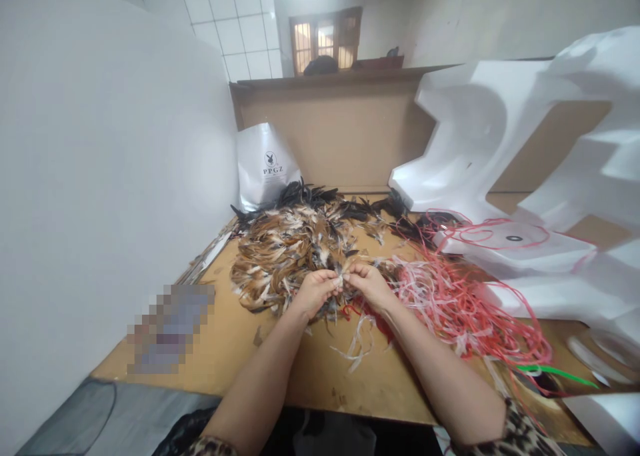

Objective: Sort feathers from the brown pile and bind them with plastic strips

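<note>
1. A small tuft of feathers (341,281) is pinched between the fingertips of both hands, which meet just above the table. The left hand (316,291) is closed on the tuft from one side, the right hand (369,284) from the other; the fingers are curled tight, with no gap seen between them.
2. Whether a strip is already wound round the tuft cannot be told; the spot is too small.
3. Directly behind the hands a large heap of brown, white and black feathers (285,249) is spread, touching the left hand's knuckles.
4. Beside the right hand a tangle of red and pink strips (450,303) is piled, with a few pale strips (357,346) lying loose on the table (300,383) in front of the wrists.
5. No finished bundles are seen set apart anywhere, while the heap is judged still large, so most of the work appears left.
6. Farther out, a white bag (265,166) is stood against a cardboard wall (345,129), and white foam blocks (525,176) are stacked to the right.
</note>
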Tool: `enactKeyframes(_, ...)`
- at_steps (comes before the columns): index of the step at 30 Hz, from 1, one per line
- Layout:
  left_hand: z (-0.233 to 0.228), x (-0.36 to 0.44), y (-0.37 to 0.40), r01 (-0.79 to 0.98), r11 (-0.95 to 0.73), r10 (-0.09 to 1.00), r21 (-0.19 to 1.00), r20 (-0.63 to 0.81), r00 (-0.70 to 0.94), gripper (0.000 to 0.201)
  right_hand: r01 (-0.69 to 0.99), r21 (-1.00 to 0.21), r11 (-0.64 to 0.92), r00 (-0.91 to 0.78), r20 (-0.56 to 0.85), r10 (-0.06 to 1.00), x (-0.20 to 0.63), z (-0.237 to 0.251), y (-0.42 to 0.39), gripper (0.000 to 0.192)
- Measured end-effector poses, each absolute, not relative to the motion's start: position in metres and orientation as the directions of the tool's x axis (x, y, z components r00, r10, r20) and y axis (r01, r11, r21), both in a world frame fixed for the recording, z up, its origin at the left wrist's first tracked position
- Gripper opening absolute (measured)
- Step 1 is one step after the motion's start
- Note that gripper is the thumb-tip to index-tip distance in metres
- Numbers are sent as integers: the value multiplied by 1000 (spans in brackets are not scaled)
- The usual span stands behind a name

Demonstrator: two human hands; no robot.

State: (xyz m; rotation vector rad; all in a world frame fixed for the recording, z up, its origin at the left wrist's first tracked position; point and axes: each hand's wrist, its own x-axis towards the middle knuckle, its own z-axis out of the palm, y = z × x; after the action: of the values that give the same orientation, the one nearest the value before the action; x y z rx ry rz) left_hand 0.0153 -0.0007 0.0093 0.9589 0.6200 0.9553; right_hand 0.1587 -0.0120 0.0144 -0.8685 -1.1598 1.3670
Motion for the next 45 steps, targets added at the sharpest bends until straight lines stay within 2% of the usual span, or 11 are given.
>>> enactKeyframes(4, 15, 22, -7, -506, 314, 869, 803, -29, 494, 18, -434, -901, -3, -190, 88, 978, 159, 18, -11, 16)
enactKeyframes(8, 16, 40, -26, -583, 533, 823, 613, -216, 525, 22, -449, -884, 131, 69, 112, 991, 157, 28, -8, 17)
enactKeyframes(10, 13, 53, -42, -482, 692, 697, 537, -323, 640, 31, -361, -901, 240, 194, 179, 965, 154, 36, -12, 17)
enactKeyframes(13, 9, 69, -63, -308, 847, 503, 434, -465, 729, 38, -100, -934, 342, 244, 311, 919, 149, 47, -24, 17)
enactKeyframes(15, 9, 73, -70, -311, 861, 489, 403, -489, 723, 32, 56, -927, 371, 246, 372, 895, 145, 51, -32, 17)
enactKeyframes(21, 12, 64, -61, -457, 784, 620, 420, -506, 600, 8, 170, -914, 369, 174, 397, 901, 137, 46, -44, 16)
enactKeyframes(24, 11, 63, -57, -516, 719, 692, 465, -413, 592, 13, 163, -920, 357, 139, 379, 915, 135, 40, -42, 14)
enactKeyframes(29, 8, 65, -55, -472, 645, 737, 601, -325, 593, 22, 184, -897, 403, 123, 428, 896, 134, 32, -39, 11)
enactKeyframes(35, 12, 67, -56, -558, 448, 856, 698, -155, 494, 26, 330, -844, 423, 82, 472, 877, 132, 28, -45, 13)
enactKeyframes(39, 12, 65, -58, -426, 479, 820, 767, -218, 530, 28, 364, -805, 468, 80, 528, 846, 137, 28, -44, 12)
enactKeyframes(45, 6, 65, -61, -427, 563, 742, 708, -205, 638, 25, 288, -851, 440, 128, 489, 863, 142, 26, -42, 13)
